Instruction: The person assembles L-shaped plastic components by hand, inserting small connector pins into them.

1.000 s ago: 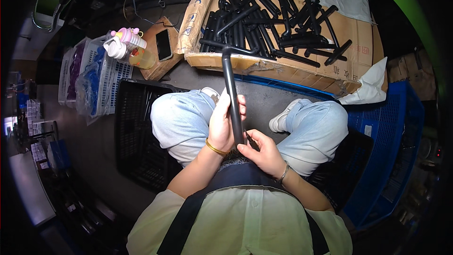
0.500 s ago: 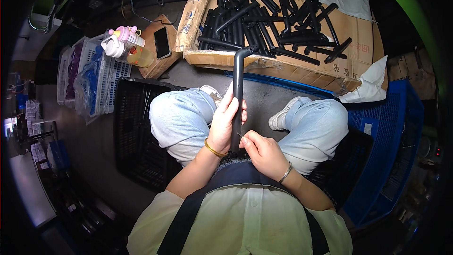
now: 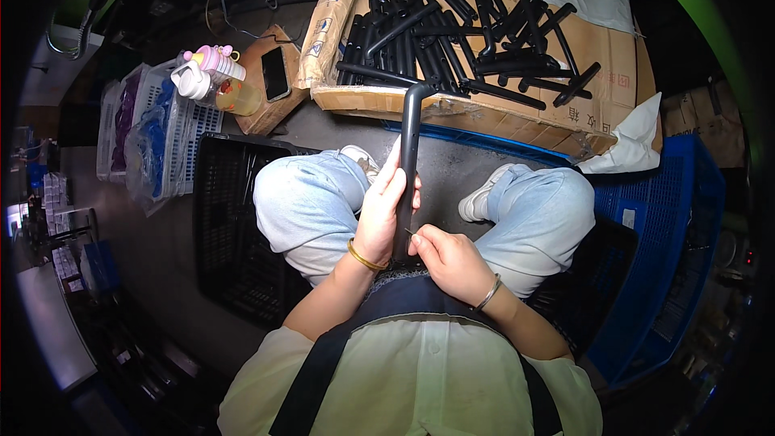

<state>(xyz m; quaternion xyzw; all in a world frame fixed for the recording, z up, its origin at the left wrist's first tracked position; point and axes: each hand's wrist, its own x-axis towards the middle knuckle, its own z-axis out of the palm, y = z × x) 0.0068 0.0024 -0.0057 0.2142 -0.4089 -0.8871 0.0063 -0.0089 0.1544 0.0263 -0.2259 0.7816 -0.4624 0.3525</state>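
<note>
My left hand [image 3: 381, 211] is wrapped around a black tube with a bent top end [image 3: 410, 133], which stands nearly upright between my knees. Its bent end reaches up to the front edge of the cardboard box. Beside the tube's lower part, my right hand [image 3: 446, 260] is closed in a pinch. A thin dark tip pokes out from its fingers against the tube; the tool is too small and too hidden to name. Many similar black tubes [image 3: 440, 36] lie heaped in and on the cardboard box ahead.
The cardboard box [image 3: 476, 117] fills the far side. At the left are a black crate [image 3: 214, 226], white baskets [image 3: 190, 129], a drink bottle [image 3: 240, 97] and a phone [image 3: 275, 74] on a wooden block [image 3: 270, 115]. A blue crate [image 3: 662, 258] stands at the right.
The bent end of the tube has shifted slightly, tilting a little toward the right. Both hands keep nearly the same place and hold.
</note>
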